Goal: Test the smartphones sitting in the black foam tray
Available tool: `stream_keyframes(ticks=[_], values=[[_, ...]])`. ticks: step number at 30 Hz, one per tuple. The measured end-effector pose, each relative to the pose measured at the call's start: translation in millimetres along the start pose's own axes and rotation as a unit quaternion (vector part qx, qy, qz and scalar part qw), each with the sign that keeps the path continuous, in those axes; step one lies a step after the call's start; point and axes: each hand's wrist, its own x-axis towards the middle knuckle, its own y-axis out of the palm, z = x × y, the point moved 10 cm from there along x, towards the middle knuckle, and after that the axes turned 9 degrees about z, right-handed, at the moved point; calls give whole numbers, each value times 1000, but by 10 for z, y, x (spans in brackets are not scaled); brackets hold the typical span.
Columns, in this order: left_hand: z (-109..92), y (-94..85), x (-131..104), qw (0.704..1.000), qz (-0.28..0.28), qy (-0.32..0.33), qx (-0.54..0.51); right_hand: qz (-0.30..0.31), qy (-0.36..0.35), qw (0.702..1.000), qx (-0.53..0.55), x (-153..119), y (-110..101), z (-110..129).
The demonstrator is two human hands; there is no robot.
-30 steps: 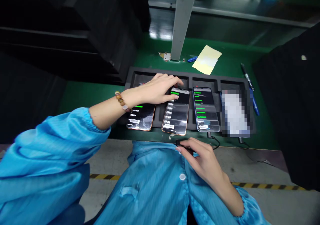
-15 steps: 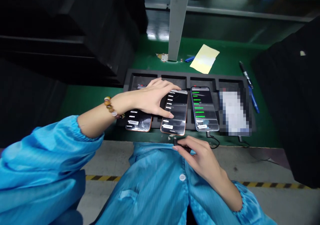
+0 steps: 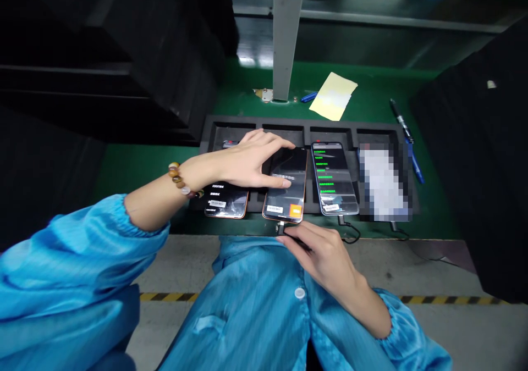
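My left hand point(image 3: 249, 162) lies spread over a phone with an orange edge point(image 3: 284, 198), its thumb on the screen and a fingertip at the top edge. Between the fingers of my right hand point(image 3: 325, 253) is a black cable plug point(image 3: 281, 230), its pale tip at the phone's bottom edge; whether it has entered the port I cannot tell. Another orange-edged phone point(image 3: 226, 205) is partly covered by my left wrist. To the right, a blue-edged phone point(image 3: 336, 178) shows green text and has a cable point(image 3: 350, 231) at its bottom.
The phones lie on a black compartment tray point(image 3: 284, 122). A pixelated item point(image 3: 385, 184) sits at its right end, with a cable below. Yellow paper point(image 3: 334, 96), a black pen point(image 3: 401, 121) and a blue pen point(image 3: 416, 165) are behind and beside it. Dark stacks point(image 3: 474, 184) flank both sides.
My right hand has brought the plug up to the bottom edge of the orange-edged phone. That phone's screen has switched from a text list to a dark page with an orange box.
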Motion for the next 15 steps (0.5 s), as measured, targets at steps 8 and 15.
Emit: stream_keyframes(ticks=[8, 15], values=[[-6, -9, 4, 1000, -8, -7, -12, 22, 33, 999, -35, 24, 19, 0], [-7, -9, 21, 1000, 4, -29, -8, 33, 82, 995, -42, 74, 64, 0]])
